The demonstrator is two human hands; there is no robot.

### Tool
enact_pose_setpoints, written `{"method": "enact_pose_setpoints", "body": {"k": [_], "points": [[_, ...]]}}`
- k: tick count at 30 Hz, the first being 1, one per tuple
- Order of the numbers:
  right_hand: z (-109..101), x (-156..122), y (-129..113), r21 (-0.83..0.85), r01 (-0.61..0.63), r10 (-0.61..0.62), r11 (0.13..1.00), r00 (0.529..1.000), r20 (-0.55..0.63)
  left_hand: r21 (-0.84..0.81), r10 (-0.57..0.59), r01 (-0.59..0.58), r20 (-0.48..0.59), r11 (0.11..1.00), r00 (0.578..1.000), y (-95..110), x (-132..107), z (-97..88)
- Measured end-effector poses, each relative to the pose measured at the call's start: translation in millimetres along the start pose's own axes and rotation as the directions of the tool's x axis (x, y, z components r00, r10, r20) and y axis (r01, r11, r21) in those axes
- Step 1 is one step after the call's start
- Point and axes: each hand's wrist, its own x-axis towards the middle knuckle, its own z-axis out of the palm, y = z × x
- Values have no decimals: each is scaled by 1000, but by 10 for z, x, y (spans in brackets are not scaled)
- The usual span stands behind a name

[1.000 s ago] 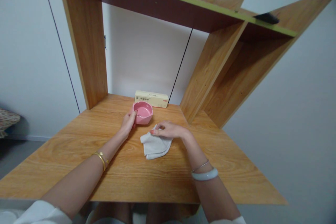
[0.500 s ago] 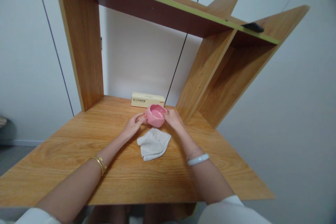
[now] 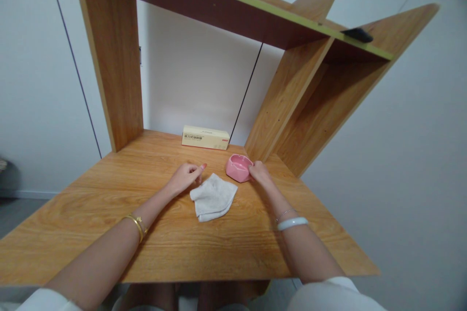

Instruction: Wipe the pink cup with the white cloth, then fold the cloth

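Observation:
My right hand (image 3: 260, 173) grips the right rim of a pink faceted ashtray (image 3: 239, 171), which has small notches in its rim and sits at the tabletop right of centre. My left hand (image 3: 185, 177) is empty, its fingers loosely curled and the thumb held apart, just left of a folded light grey cloth (image 3: 214, 198). The cloth lies flat on the wooden table between my forearms, in front of the ashtray.
A long cream box (image 3: 205, 138) with printed lettering stands at the back of the wooden table (image 3: 175, 243). Upright wooden panels (image 3: 288, 102) rise at both sides and carry a shelf (image 3: 233, 17) overhead. A dark flat object (image 3: 358, 34) rests on the shelf at right.
The ashtray has moved right and down to the tabletop in my right hand. My left hand has let go of it and curled its fingers. Cloth and box stay put.

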Motion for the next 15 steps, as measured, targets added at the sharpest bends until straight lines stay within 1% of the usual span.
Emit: {"method": "enact_pose_setpoints", "body": {"k": [2,4,5,6,7,8,9,10,11,13,15], "points": [[-44,-67,-39,-20,-11,11,1000,1000,-17,7,1,-1,16,1000,1000,15,-13,-12],[-110,-188,-92,-63,-1,-3,998,997,-71,-6,-7,8,19,1000,1000,20,-18,-19],[-144,-267,-119,-85,38,-46,996,994,-96,-14,-14,14,18,1000,1000,17,-18,-20],[-173,-358,-140,-104,113,-124,988,986,-111,-21,-21,21,16,1000,1000,12,-15,-18],[-195,-455,-156,-112,225,-237,968,966,-102,-26,-27,28,18,999,999,3,-12,-15],[-210,-557,-165,-111,363,-371,925,926,-69,-32,-31,32,22,999,999,-8,-7,-10],[-218,-661,-168,-105,486,-490,868,871,-22,-36,-34,35,28,999,999,-21,-2,-5],[-222,-763,-170,-90,584,-584,807,811,36,-37,-35,36,32,999,999,-35,4,0],[-222,-863,-175,-68,655,-650,752,755,89,-31,-36,37,27,999,999,-51,11,4],[-216,-1057,-213,-18,734,-722,679,673,159,8,-35,35,-9,999,999,-83,24,7],[-196,-1240,-306,18,777,-768,629,618,167,60,-28,31,-50,998,998,-106,30,3]]}}
